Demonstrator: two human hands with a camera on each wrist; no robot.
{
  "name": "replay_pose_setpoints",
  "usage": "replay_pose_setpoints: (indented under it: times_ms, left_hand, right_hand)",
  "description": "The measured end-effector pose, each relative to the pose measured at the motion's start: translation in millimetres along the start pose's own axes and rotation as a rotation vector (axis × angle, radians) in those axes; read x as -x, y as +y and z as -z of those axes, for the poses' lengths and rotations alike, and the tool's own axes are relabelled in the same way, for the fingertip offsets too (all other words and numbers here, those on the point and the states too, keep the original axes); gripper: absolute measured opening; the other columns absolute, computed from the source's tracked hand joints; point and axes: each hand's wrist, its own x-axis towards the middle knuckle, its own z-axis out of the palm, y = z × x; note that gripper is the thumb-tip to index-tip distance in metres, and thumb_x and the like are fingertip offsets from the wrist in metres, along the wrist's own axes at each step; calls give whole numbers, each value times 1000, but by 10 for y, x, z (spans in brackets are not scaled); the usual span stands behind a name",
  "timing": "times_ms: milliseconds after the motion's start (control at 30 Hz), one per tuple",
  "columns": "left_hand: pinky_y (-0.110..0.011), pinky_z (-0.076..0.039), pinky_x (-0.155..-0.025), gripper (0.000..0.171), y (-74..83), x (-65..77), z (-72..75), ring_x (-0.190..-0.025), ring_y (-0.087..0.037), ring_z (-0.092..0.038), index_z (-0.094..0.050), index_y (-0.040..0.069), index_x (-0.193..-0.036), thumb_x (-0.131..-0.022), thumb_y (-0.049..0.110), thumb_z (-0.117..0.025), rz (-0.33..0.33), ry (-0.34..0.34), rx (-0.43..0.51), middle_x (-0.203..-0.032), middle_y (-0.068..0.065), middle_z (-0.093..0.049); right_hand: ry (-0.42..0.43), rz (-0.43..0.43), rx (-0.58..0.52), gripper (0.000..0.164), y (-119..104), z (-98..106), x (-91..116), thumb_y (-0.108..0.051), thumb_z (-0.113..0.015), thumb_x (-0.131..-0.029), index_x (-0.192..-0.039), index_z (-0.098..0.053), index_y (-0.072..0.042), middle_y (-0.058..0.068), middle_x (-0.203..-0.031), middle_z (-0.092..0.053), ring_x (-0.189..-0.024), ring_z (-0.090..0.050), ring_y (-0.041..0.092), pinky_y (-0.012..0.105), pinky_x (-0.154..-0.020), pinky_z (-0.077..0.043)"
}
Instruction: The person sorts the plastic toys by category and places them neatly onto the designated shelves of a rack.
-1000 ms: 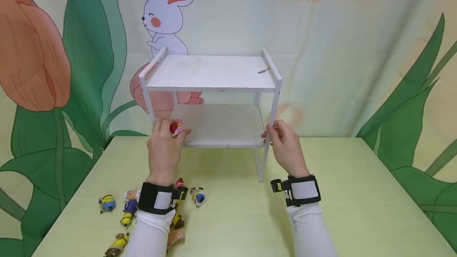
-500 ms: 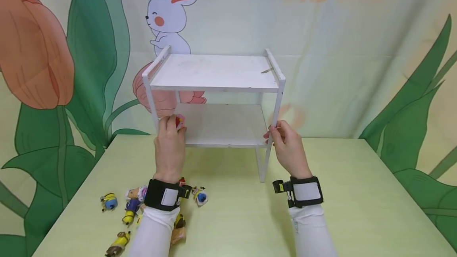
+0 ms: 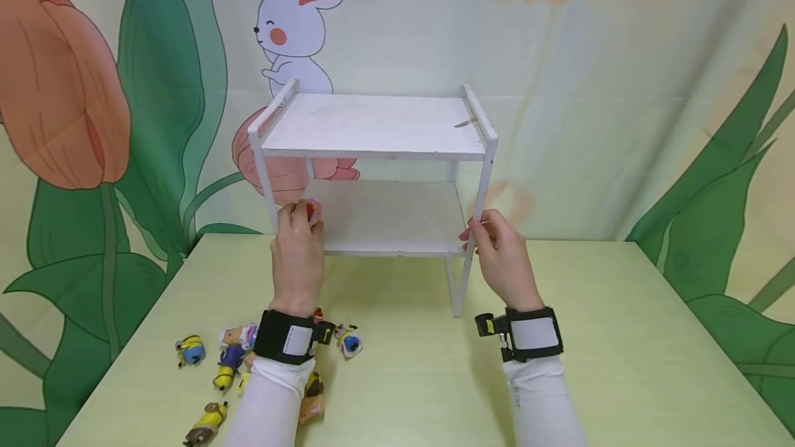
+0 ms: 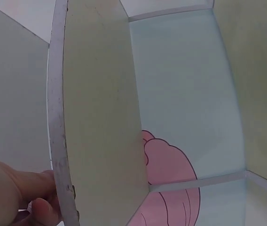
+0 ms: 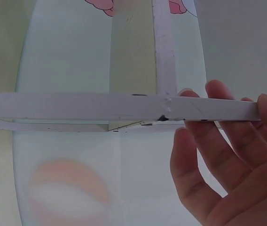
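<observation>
A white two-tier shelf rack (image 3: 373, 126) stands on the table. At the left front of its lower board (image 3: 394, 216), my left hand (image 3: 298, 257) pinches a small pink and red toy figure (image 3: 315, 211). Most of that figure is hidden behind the fingers. The left wrist view shows the left hand (image 4: 18, 195) right at the board's front edge, the toy barely visible there. On the opposite side, my right hand (image 3: 508, 257) grips the rack's right front post (image 3: 484, 181). In the right wrist view, the fingers of the right hand (image 5: 237, 155) curl round this post, thumb on its front.
Several small toy figures lie at the table's left front, among them a blue and yellow one (image 3: 190, 350), a yellow and brown one (image 3: 207, 424) and one with a blue middle (image 3: 349, 342). My left forearm covers part of the pile. A printed curtain (image 3: 590, 88) hangs behind.
The left hand has moved slightly right and inward with the toy figure, at the lower board's left end. The right hand keeps its grip on the post. The head view has shifted slightly.
</observation>
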Motion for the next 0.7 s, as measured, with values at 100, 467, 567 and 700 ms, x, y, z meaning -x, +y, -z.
replay_pose_setpoints:
  times_ms: [100,467,567,700]
  left_hand:
    - [-50,-52,-81,49,-4,3,2,-103,-48,-62,-51,-11,-129,-86,-3,-72,-5,7,-11,-125,-28,-50]
    - [-48,-54,-76,47,-21,-18,-30,-98,-47,-64,-52,-11,-128,-86,-2,-72,-14,22,-41,-122,-28,-53]
    - [-48,-55,-74,48,-15,-18,-31,-96,-47,-65,-53,-10,-128,-86,0,-73,-6,25,-50,-123,-28,-53]
    - [-48,-55,-73,48,-20,-10,-31,-94,-47,-65,-53,-10,-127,-86,0,-74,3,26,-52,-123,-28,-53]
  right_hand:
    - [0,-1,-4,22,13,-7,-1,-19,-49,-104,-106,-58,1,7,-89,-69,-80,-66,23,42,-72,-53]
    - [-2,2,-12,18,3,1,-1,-16,-49,-104,-107,-58,-1,10,-91,-69,-81,-66,24,47,-75,-54]
    - [-5,-2,-15,20,7,1,-4,-16,-49,-104,-108,-58,1,9,-91,-68,-82,-66,25,49,-76,-54]
    - [-12,-13,-19,21,4,-1,3,-16,-49,-104,-109,-58,2,10,-91,-68,-83,-66,25,48,-77,-54]
